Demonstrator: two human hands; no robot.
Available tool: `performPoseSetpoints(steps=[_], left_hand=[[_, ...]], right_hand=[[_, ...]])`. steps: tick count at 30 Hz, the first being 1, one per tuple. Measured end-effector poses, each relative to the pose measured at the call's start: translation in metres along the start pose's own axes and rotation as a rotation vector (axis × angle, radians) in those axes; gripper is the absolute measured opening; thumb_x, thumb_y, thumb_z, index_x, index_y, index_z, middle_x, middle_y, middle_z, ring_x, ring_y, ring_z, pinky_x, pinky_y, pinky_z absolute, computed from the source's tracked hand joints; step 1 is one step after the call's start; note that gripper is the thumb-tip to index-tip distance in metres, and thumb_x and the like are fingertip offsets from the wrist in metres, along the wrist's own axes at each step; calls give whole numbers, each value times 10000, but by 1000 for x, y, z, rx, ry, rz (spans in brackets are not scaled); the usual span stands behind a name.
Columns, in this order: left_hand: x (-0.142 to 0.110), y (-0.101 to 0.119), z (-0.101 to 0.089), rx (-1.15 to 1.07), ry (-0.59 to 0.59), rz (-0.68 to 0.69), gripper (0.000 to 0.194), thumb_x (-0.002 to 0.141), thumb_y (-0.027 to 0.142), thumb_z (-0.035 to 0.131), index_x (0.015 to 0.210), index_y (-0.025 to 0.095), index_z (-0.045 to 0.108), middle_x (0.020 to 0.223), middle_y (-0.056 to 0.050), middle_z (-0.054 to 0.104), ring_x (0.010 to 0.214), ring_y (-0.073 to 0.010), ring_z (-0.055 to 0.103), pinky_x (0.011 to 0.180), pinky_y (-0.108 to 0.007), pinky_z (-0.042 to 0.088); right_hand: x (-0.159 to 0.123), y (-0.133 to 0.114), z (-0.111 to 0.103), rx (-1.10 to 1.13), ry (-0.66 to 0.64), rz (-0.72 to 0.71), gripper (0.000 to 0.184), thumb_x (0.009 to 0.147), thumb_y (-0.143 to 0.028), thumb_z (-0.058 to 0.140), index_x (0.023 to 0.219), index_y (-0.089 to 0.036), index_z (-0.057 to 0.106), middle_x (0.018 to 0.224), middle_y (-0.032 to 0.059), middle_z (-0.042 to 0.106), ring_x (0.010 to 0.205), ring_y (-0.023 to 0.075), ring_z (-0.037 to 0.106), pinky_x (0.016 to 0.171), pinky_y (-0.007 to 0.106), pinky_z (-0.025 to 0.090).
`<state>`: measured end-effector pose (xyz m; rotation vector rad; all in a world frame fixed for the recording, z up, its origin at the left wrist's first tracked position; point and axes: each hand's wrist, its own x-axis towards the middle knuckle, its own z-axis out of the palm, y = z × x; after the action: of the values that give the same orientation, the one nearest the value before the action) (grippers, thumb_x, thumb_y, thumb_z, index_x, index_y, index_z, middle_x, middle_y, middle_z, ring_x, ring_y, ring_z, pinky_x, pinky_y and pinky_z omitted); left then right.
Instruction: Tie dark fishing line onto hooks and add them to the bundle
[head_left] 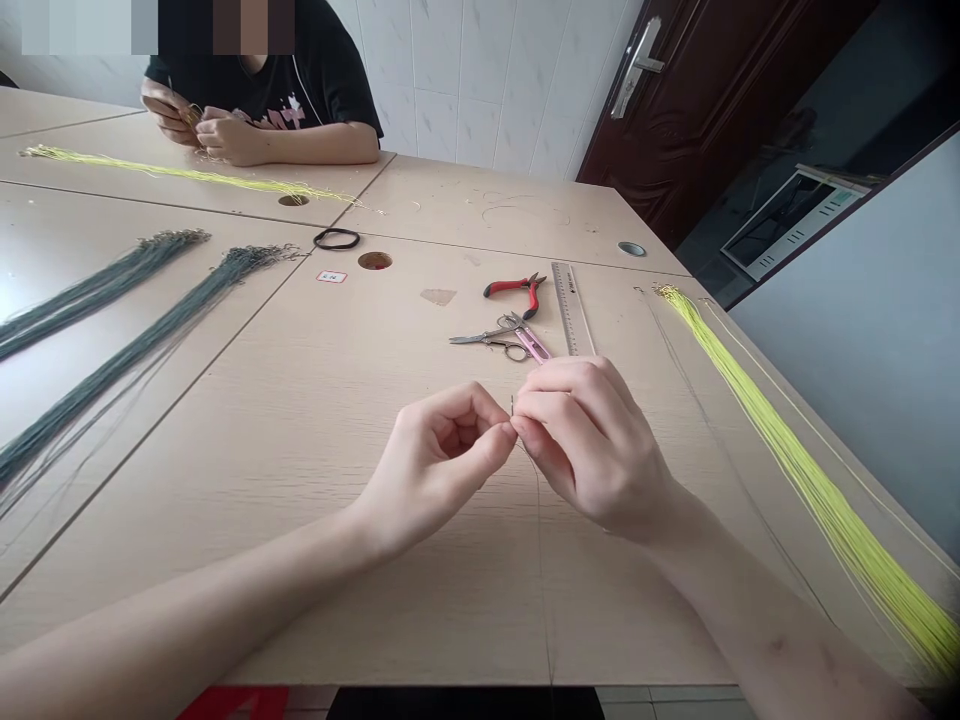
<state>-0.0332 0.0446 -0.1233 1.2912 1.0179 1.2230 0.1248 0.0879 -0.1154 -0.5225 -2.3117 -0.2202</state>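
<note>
The left grip (439, 450) and right grip (592, 440) were brought close together, their fingertips pinching a thin wire (537, 500) firmly and steadily just above the surface (315, 560), its loose length hanging clear of the nearby scissors (502, 338)

Nothing is reading clearly: a small red-edged label (331, 277) is lying on the table (450, 230) with its print too small, a metal ruler (571, 305) is showing tick marks and blurred tiny print, and a black shirt (330, 80) is carrying unreadable pink lettering (281, 112)
</note>
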Motion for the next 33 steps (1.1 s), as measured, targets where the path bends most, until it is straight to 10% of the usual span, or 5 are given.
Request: performPoseSetpoints(steps=[15,33], left_hand=[[1,-3,-4,-118,-49,-36,198,866,233,541,686,172,488,535,69,427,490,-55,386,471,-195,329],[5,-7,-5,-17,-60,-85,204,843,274,487,670,170,455,502,63,403,495,-82,345,497,-227,291]], right_hand=[[2,-3,-1,463,20,337,100,865,-134,515,939,-172,569,896,57,584,898,171,564,825,371,476],[-3,2,8,135,-62,87,108,875,-80,442,861,-173,494,806,54,546,783,178,499,742,354,416]])
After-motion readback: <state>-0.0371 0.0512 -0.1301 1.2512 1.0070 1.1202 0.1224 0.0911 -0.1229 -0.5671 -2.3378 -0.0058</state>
